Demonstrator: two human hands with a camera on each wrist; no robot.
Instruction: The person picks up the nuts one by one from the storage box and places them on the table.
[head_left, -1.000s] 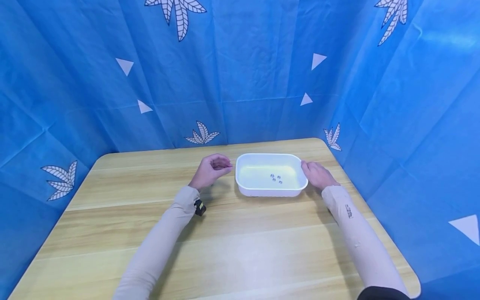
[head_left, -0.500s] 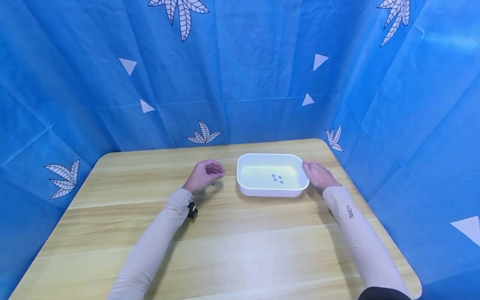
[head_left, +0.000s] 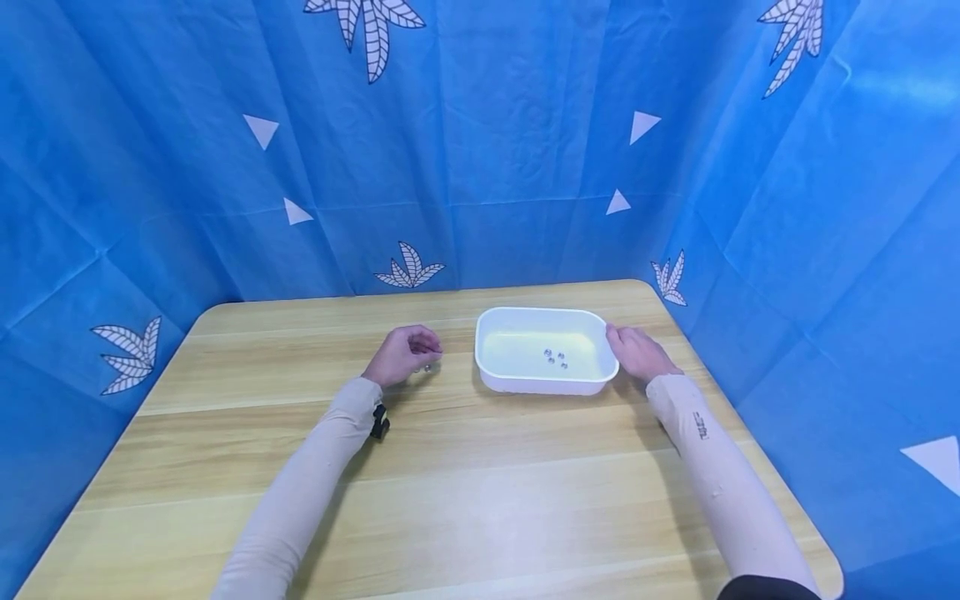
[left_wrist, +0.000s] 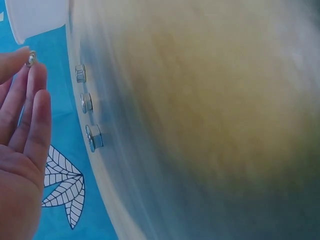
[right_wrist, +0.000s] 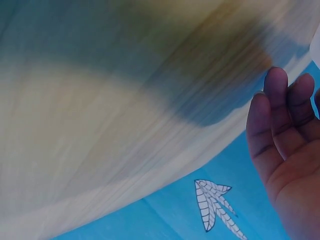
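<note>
Thumb and fingertips of my left hand [head_left: 400, 357] [left_wrist: 22, 145] pinch a small metal nut [left_wrist: 31, 59], held over the table left of a white tray [head_left: 545, 385] [left_wrist: 42, 20]. Three flanged metal nuts [left_wrist: 86, 103] stand in a row on the table beside that hand in the left wrist view; in the head view it partly hides them. The right hand [head_left: 641, 353] [right_wrist: 295, 150] grips the tray's right rim, its thumb at the edge. Several small metal nuts [head_left: 551, 361] lie inside the tray, right of its middle.
The light wooden table [head_left: 480, 492] has its far edge along a blue curtain [head_left: 517, 242] with leaf and triangle prints. More curtain hangs close along the table's right side. Both forearms reach across the table from the near side.
The left hand has moved left and slightly toward the near side, away from the tray. Small nuts now show beside its fingers. The right hand has stayed on the tray rim.
</note>
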